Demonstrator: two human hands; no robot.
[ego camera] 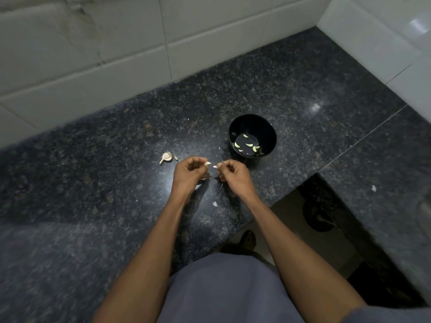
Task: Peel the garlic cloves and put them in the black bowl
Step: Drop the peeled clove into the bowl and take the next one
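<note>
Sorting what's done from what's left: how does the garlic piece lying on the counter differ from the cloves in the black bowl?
The garlic piece lies on the counter, left of the hands; the cloves sit inside the black bowl. The piece still wears dull papery skin and a stem; the cloves look bare and pale. Both are garlic.

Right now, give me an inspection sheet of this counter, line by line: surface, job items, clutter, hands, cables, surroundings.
Surface: dark speckled granite counter, glossy, with a seam on the right.
Job's things: black bowl upright on the counter, several peeled cloves inside; garlic bulb remnant lies left of the hands; one clove in hand.
Clutter: skin scraps scattered on the counter, one more far right.
Grippers: left hand pinches the clove; right hand pinches a bit of peel beside it.
Cables: nothing seen.
Surroundings: white tiled wall behind and to the right; floor shows below the counter's inner corner.
</note>
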